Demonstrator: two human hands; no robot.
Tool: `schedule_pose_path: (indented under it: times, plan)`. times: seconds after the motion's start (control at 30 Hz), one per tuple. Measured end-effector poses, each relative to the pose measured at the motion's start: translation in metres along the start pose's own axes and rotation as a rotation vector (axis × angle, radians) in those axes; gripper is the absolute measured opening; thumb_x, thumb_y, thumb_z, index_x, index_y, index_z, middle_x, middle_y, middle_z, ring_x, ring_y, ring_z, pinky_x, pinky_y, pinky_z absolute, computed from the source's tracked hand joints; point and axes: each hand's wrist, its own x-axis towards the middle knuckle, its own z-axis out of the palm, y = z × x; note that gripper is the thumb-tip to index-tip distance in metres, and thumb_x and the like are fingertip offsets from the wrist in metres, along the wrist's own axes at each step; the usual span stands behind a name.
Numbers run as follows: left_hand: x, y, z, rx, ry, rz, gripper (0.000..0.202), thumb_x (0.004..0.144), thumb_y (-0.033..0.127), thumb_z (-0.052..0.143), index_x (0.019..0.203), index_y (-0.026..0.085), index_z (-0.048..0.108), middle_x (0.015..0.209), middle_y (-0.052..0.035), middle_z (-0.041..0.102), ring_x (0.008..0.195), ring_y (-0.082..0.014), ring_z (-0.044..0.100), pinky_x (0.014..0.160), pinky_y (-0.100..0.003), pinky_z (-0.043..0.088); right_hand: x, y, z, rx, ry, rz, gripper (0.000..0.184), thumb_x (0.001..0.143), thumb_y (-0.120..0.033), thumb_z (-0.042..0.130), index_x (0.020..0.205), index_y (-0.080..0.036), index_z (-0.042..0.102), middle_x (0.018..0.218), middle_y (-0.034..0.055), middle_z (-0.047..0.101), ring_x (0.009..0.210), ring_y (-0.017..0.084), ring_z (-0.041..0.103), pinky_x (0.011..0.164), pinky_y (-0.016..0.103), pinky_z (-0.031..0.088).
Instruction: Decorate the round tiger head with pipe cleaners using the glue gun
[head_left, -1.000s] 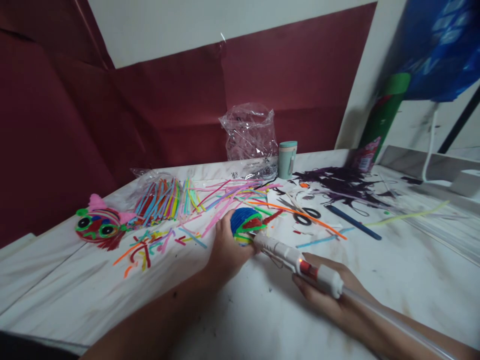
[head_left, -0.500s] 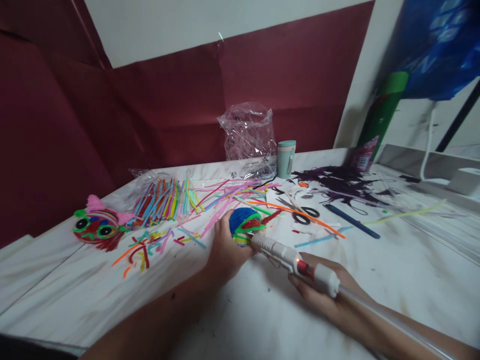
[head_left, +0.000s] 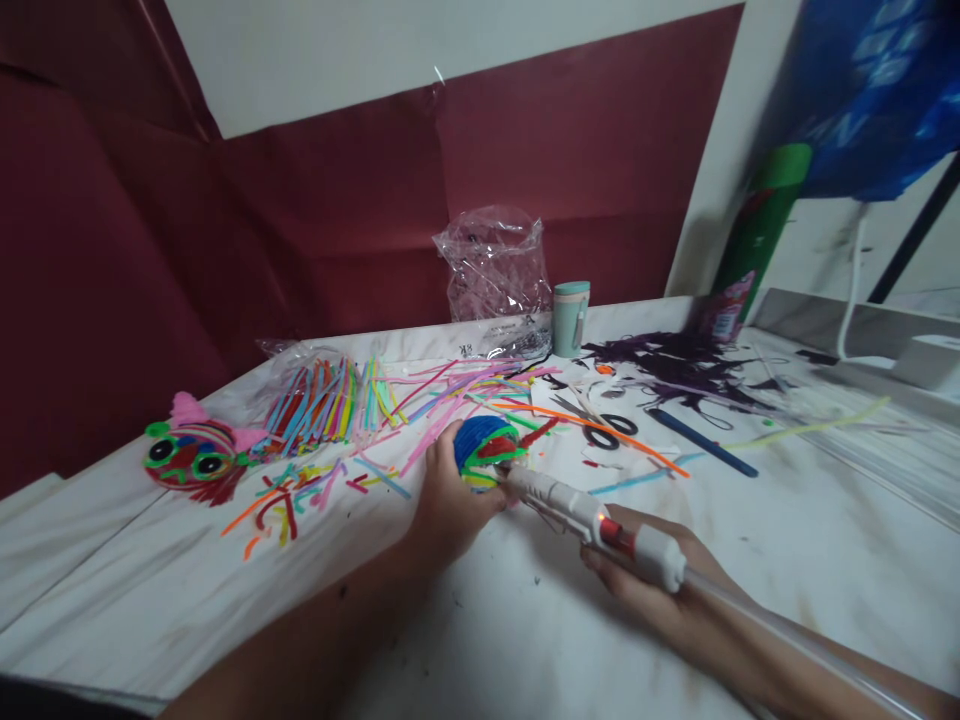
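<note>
My left hand (head_left: 448, 500) is wrapped round a ball covered in coloured pipe cleaners (head_left: 480, 440), blue on top with green, red and yellow strips on the side facing right. A red pipe cleaner (head_left: 541, 433) sticks out at its right. In my right hand (head_left: 645, 590) is a white glue gun (head_left: 559, 505) with an orange light lit and a clear glue stick (head_left: 780, 635) trailing from its back. The gun's nozzle meets the ball's lower right side; whether it touches is too small to tell.
At the left lies a finished-looking pipe-cleaner fish head (head_left: 184, 455) with black eyes. Cut pieces (head_left: 300, 490) and a bag of pipe cleaners (head_left: 322, 400) lie beside it. Black scissors (head_left: 604, 430), a dark blue stick (head_left: 705, 443), a green cup (head_left: 571, 320) and purple shreds (head_left: 675, 365) sit further right.
The ball, both hands and the glue gun keep nearly the same pose. The gun's rear has shifted slightly right, and the whole view has drifted a little.
</note>
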Motion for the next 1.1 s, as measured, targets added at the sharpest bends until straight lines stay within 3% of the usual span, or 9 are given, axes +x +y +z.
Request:
schedule_pose_path:
  times: [0.57, 0.87, 1.1]
  plan:
    - [0.0009, -0.0013, -0.006, -0.119, -0.018, -0.108, 0.087, 0.053, 0.026, 0.083, 0.13, 0.023, 0.04, 0.125, -0.0117, 0.055, 0.115, -0.0298, 0.054, 0.1, -0.048, 0.04, -0.0008, -0.0001, -0.0076, -0.02, 0.028, 0.081, 0.024, 0.083, -0.036, 0.046, 0.065, -0.021, 0.052, 0.059, -0.0006, 0.056, 0.054, 0.015, 0.054, 0.049, 0.025, 0.042]
    - [0.0009, -0.0073, -0.0031, -0.115, -0.027, -0.066, 0.089, 0.054, 0.026, 0.082, 0.131, 0.02, 0.038, 0.127, -0.014, 0.054, 0.12, -0.0315, 0.052, 0.101, -0.049, 0.039, -0.0002, -0.001, -0.0069, 0.033, -0.005, 0.078, 0.025, 0.083, -0.038, 0.046, 0.066, -0.021, 0.053, 0.058, -0.0006, 0.057, 0.053, 0.016, 0.054, 0.05, 0.025, 0.044]
    - [0.0005, -0.0086, -0.0025, -0.178, 0.006, -0.051, 0.087, 0.053, 0.028, 0.084, 0.129, 0.023, 0.043, 0.122, -0.0112, 0.058, 0.119, -0.0315, 0.053, 0.101, -0.049, 0.039, 0.0002, -0.0007, -0.0079, 0.028, 0.019, 0.096, 0.024, 0.082, -0.038, 0.047, 0.068, -0.02, 0.057, 0.06, 0.0002, 0.06, 0.056, 0.017, 0.057, 0.051, 0.026, 0.044]
